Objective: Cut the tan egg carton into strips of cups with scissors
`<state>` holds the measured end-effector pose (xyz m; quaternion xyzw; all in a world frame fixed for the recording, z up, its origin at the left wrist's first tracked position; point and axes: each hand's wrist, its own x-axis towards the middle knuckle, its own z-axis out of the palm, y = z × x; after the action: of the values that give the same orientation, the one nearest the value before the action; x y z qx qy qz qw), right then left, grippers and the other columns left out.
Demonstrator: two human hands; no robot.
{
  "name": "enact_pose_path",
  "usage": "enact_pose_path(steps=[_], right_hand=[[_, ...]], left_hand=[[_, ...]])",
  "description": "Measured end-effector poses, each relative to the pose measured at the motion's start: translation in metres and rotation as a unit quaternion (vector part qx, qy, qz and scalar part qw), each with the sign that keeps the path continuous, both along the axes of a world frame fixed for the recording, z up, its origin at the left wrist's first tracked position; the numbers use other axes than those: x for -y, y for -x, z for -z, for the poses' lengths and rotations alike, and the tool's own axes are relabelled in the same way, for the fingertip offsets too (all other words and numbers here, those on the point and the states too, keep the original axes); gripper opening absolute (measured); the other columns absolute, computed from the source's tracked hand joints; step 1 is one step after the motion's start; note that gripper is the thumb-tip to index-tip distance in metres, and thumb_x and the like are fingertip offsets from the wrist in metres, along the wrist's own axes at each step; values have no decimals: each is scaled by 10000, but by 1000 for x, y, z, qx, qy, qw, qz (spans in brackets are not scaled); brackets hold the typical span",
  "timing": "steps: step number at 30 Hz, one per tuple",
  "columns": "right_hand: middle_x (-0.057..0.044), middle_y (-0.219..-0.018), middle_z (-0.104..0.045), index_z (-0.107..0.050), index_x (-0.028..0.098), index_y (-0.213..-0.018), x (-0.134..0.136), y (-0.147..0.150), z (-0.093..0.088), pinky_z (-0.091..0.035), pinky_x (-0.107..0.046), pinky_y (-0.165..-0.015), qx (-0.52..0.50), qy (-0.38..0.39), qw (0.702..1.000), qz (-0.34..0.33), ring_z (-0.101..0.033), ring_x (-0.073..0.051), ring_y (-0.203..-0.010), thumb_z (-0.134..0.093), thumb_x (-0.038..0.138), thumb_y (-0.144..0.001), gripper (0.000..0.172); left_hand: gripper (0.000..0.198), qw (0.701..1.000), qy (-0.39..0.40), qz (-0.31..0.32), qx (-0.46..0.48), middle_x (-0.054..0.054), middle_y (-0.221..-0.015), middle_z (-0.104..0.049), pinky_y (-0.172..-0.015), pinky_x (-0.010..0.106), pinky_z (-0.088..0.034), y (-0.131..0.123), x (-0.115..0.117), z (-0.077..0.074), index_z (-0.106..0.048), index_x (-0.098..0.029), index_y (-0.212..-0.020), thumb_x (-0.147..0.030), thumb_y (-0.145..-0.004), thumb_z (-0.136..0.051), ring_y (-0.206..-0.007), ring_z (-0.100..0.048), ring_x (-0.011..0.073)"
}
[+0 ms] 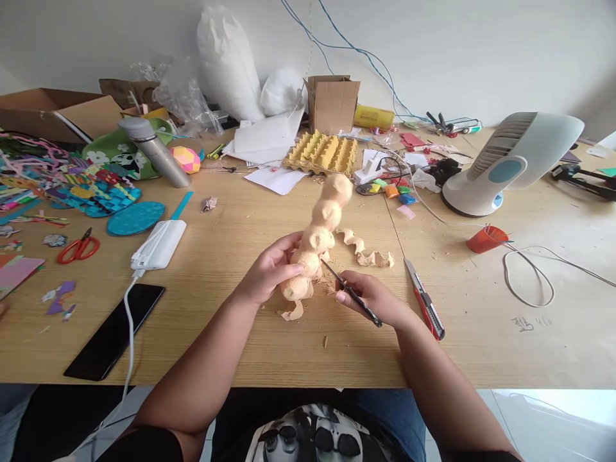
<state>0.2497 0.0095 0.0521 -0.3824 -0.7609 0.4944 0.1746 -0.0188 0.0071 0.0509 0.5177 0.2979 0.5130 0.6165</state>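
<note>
My left hand (pixel 273 269) is closed around a peach-coloured, bumpy strip of egg carton (pixel 328 215), which stands tilted away from me over the table. Its fingers grip the lower, near end. My right hand (pixel 370 296) holds a slim black-handled cutting tool (pixel 357 299), its narrow tip touching the carton's right side. Whether it is a knife or scissors I cannot tell. Wavy peach offcuts (pixel 375 259) lie just beyond my right hand, and a curled piece (pixel 292 312) hangs or lies under the near end. Small crumbs are scattered below.
A red utility knife (pixel 424 300) lies right of my right hand. Leftward are a power bank (pixel 158 245), a phone (pixel 115 330) and red-handled scissors (pixel 79 248). A yellow egg tray (pixel 321 153) sits at the back, a white fan (pixel 510 163) and orange cup (pixel 487 239) to the right.
</note>
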Motion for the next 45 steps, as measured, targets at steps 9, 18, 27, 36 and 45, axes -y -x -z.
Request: enact_pose_path(steps=[9, 18, 27, 36, 45], right_hand=[[35, -678, -509, -649, 203, -853, -2, -10, -17, -292, -265, -588, 100, -18, 991, -91, -441, -138, -633, -626, 578, -988, 399], [53, -618, -432, -646, 210, -785, -4, -14, -16, -263, -261, -556, 122, 3, 989, -88, -390, -123, -580, -666, 511, -964, 351], [27, -679, -561, -699, 205, -807, -5, -13, -14, -314, -262, -583, 124, 37, 987, -99, -441, -133, -618, -694, 494, -951, 324], [12, -726, -631, -700, 214, -803, -6, -10, -12, -344, -279, -625, 169, 29, 980, -99, -503, -157, -668, -697, 507, -934, 321], [23, -706, -585, -674, 213, -790, -5, -6, -5, -309, -279, -613, 195, -22, 976, -94, -488, -145, -648, -673, 536, -970, 370]], left_hand=[[677, 987, 60, 63, -133, 160, -1435, -700, -936, 403, -617, 29, -7, -6, -666, -258, -1469, -292, -818, -849, -1195, -726, 322], [604, 966, 61, 65, -242, 188, -1327, -763, -908, 408, -598, 24, -7, -10, -729, -167, -1378, -381, -825, -842, -1152, -739, 332], [623, 949, 57, 100, -294, 136, -1349, -766, -915, 407, -620, 27, -8, 1, -729, -224, -1399, -433, -822, -836, -1174, -741, 340], [646, 937, 55, 98, -332, 125, -1379, -751, -967, 451, -607, 24, -5, -2, -710, -233, -1425, -432, -821, -821, -1216, -715, 347], [659, 924, 55, 79, -370, 101, -1261, -798, -929, 418, -600, 20, -4, -8, -720, -210, -1409, -395, -784, -820, -1118, -743, 324]])
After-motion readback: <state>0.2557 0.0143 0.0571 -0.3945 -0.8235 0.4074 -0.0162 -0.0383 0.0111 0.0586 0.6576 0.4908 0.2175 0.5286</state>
